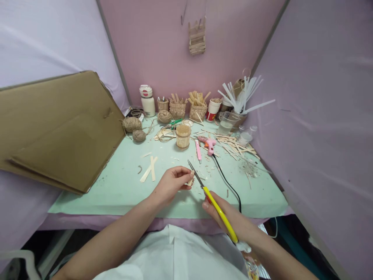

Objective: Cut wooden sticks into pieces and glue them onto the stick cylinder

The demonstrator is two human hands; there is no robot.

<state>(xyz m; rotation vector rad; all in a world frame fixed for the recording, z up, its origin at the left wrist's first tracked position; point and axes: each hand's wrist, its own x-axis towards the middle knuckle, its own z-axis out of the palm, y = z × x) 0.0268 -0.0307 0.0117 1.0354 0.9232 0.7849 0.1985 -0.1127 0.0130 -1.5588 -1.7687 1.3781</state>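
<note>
My left hand (177,179) is closed in a pinch on a short piece of wooden stick (190,179), held over the front part of the table. My right hand (217,208) grips a pair of scissors (212,199) with yellow handles. Their metal blades point up and to the left, close beside the stick's tip; whether they touch it I cannot tell. Left of my hands, two flat wooden sticks (152,169) lie crossed on the table. Farther back stands a small round wooden basket (183,137).
A pink glue gun (210,144) with a black cord and a pink cutter (198,150) lie behind my hands. Thin wood strips (233,144) are heaped at right. Twine balls (132,124) and stick-filled baskets (177,110) line the back. Cardboard (64,132) leans at left.
</note>
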